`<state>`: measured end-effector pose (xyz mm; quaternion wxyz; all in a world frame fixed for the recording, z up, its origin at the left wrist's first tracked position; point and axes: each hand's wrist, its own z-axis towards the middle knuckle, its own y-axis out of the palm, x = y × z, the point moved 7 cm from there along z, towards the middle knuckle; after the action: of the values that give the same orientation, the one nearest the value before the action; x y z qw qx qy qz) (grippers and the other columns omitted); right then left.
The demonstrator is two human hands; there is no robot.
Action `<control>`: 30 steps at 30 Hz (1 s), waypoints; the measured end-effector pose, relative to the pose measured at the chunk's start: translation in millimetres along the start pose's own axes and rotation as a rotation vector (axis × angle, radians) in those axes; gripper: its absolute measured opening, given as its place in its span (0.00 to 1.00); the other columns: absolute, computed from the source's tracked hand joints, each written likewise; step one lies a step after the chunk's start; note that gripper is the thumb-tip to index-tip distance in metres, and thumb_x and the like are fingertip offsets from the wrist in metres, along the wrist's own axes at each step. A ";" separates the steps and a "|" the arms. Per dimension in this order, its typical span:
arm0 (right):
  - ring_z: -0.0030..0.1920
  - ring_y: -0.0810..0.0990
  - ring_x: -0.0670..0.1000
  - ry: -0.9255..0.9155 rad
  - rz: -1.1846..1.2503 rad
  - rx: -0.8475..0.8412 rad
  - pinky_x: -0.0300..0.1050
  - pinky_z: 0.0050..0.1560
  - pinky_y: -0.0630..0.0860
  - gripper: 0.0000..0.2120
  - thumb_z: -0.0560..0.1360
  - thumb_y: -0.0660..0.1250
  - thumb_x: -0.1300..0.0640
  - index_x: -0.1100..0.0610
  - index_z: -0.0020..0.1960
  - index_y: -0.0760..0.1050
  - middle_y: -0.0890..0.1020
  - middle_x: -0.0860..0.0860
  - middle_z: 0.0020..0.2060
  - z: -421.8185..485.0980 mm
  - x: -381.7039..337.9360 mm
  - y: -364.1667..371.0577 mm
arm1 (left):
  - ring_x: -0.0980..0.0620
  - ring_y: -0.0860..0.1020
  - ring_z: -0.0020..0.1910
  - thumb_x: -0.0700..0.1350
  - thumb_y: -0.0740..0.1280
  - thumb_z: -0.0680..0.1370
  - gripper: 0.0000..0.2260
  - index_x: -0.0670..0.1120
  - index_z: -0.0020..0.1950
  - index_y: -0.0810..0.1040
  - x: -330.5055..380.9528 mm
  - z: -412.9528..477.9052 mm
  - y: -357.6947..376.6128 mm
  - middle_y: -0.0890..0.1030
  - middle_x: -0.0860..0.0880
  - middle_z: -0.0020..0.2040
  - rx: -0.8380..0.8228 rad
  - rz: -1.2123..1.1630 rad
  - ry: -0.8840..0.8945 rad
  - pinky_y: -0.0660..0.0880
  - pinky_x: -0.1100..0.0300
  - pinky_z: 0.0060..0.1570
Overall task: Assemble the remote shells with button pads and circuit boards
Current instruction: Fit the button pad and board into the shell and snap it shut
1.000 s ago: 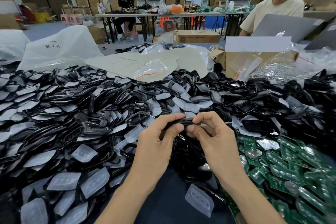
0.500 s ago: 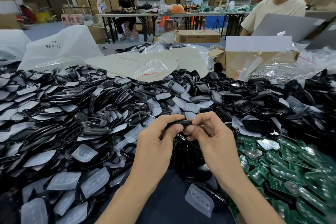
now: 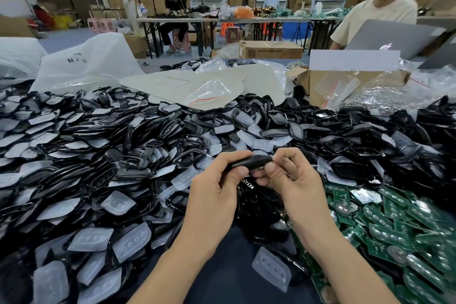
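- Little has changed over the last second. Both hands stay raised at the centre of the frame, pinching the same black remote shell (image 3: 249, 162), which now tilts slightly with its left end lower.
- This looks like the shell being squeezed closed, a step not yet finished. Whether a pad and board sit inside cannot be seen.
- The left hand (image 3: 217, 187) has a closed grip on the shell's left end, fingers curled over the top and thumb beneath.
- The right hand (image 3: 293, 180) pinches the right end between thumb and forefinger.
- The shell bridges the two grips at the fingertips, held above the heaped parts.
- Green circuit boards (image 3: 394, 217) fill the lower right and clear button pads (image 3: 91, 238) the lower left. One loose pad (image 3: 271, 268) lies on the dark surface (image 3: 222, 266) at bottom centre.
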<state>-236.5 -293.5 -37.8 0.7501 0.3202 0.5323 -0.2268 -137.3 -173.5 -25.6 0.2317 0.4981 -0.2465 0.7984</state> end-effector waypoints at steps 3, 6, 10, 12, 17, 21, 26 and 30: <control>0.41 0.86 0.51 -0.005 -0.013 0.003 0.38 0.44 0.81 0.07 0.79 0.66 0.68 0.58 0.48 0.74 0.85 0.49 0.39 -0.4 -0.7 0.4 | 0.57 0.82 0.50 0.38 0.67 0.81 0.19 0.64 0.55 0.81 -1.8 0.1 0.2 0.85 0.62 0.49 0.015 -0.006 -0.009 0.76 0.65 0.51; 0.41 0.86 0.51 -0.009 -0.025 0.002 0.38 0.44 0.81 0.06 0.79 0.66 0.68 0.58 0.48 0.73 0.85 0.50 0.39 -0.2 -0.6 -0.5 | 0.51 0.81 0.49 0.38 0.67 0.81 0.18 0.63 0.55 0.82 -2.9 0.2 -1.0 0.85 0.59 0.47 0.024 -0.006 -0.012 0.77 0.62 0.51; 0.41 0.86 0.50 -0.047 -0.082 0.028 0.38 0.45 0.81 0.08 0.79 0.67 0.68 0.56 0.47 0.74 0.86 0.51 0.40 0.7 -3.7 -3.9 | 0.57 0.82 0.49 0.42 0.68 0.81 0.11 0.58 0.56 0.83 2.3 -0.6 4.4 0.86 0.58 0.50 -0.039 -0.088 -0.015 0.75 0.70 0.49; 0.41 0.85 0.48 -0.085 -0.172 0.018 0.38 0.45 0.81 0.12 0.79 0.67 0.68 0.51 0.45 0.75 0.84 0.49 0.39 -0.4 -4.9 -2.4 | 0.59 0.83 0.51 0.42 0.69 0.80 0.09 0.54 0.57 0.83 2.9 -0.7 7.3 0.86 0.58 0.51 -0.055 -0.119 -0.022 0.75 0.72 0.49; 0.45 0.84 0.50 -0.153 -0.321 -0.018 0.47 0.51 0.82 0.16 0.79 0.69 0.64 0.43 0.44 0.76 0.84 0.48 0.43 -5.6 -6.7 4.6 | 0.62 0.83 0.50 0.40 0.69 0.80 0.08 0.51 0.57 0.82 4.7 -1.5 8.9 0.86 0.59 0.50 -0.059 -0.140 -0.005 0.74 0.74 0.48; 0.47 0.84 0.52 -0.168 -0.350 -0.018 0.61 0.55 0.81 0.06 0.77 0.71 0.54 0.44 0.47 0.76 0.84 0.48 0.45 -6.9 -8.6 5.3 | 0.61 0.83 0.50 0.42 0.68 0.81 0.07 0.52 0.56 0.82 5.2 -1.6 8.3 0.86 0.58 0.50 -0.047 -0.138 0.013 0.74 0.73 0.48; 0.48 0.84 0.51 -0.133 -0.354 -0.043 0.57 0.55 0.80 0.04 0.76 0.72 0.51 0.44 0.48 0.77 0.85 0.48 0.46 -7.4 -8.2 6.7 | 0.59 0.82 0.50 0.50 0.68 0.79 0.06 0.56 0.54 0.82 6.2 -2.3 6.2 0.85 0.57 0.50 -0.023 -0.121 0.022 0.74 0.73 0.47; 0.45 0.84 0.49 -0.099 -0.381 -0.025 0.56 0.53 0.80 0.09 0.78 0.73 0.57 0.45 0.45 0.77 0.85 0.47 0.44 -7.5 -5.2 4.9 | 0.59 0.82 0.48 0.52 0.69 0.75 0.06 0.55 0.51 0.83 4.6 -1.1 6.4 0.85 0.56 0.47 -0.010 -0.145 -0.012 0.74 0.71 0.47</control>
<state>-239.8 -284.7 -33.4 0.7227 0.1928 0.5488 -0.3733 -143.7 -177.2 -22.9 0.2899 0.5184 -0.2151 0.7752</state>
